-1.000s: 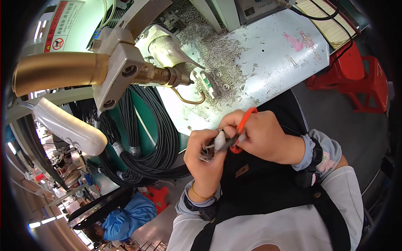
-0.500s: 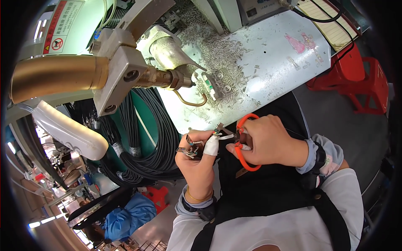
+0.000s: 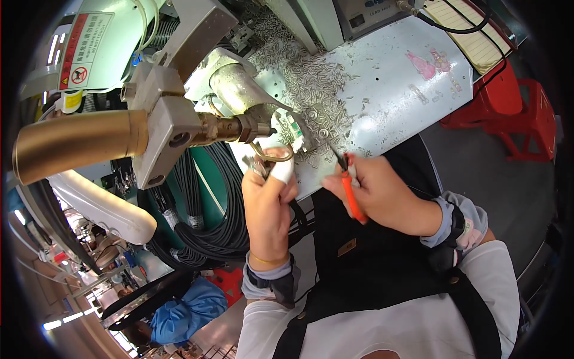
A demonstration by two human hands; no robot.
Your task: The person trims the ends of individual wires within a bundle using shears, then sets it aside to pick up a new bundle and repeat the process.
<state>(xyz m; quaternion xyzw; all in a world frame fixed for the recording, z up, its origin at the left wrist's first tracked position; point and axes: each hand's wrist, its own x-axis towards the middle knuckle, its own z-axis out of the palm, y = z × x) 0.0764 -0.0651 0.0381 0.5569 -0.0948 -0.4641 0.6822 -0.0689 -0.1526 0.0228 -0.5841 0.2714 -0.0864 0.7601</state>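
Note:
My left hand (image 3: 268, 197), white tape wrapped on a digit, is closed beside the machine's bent copper-coloured tube (image 3: 275, 158). Small metal cable connectors (image 3: 256, 166) poke out of its fingers, blurred and partly hidden behind the tube. Dark cables hang below this hand. My right hand (image 3: 382, 188) grips orange-handled scissors (image 3: 354, 200), their dark tip slanting up and left over the table edge. The two hands are apart. Just above the left hand, a green and white piece (image 3: 295, 127) sits at the machine's work point.
A machine with a thick brass-coloured cylinder (image 3: 84, 146) and a lamp (image 3: 107, 206) stand at the left. Loose metal bits (image 3: 311, 78) litter the white table (image 3: 400, 66). Coiled black cables (image 3: 209, 233) lie at left, red stools (image 3: 532, 119) at right. A person in blue (image 3: 185, 314) sits behind.
My left hand has moved up and left with the connectors to the copper-coloured tube. My right hand has drawn apart from it, and the scissors have turned to point upward.

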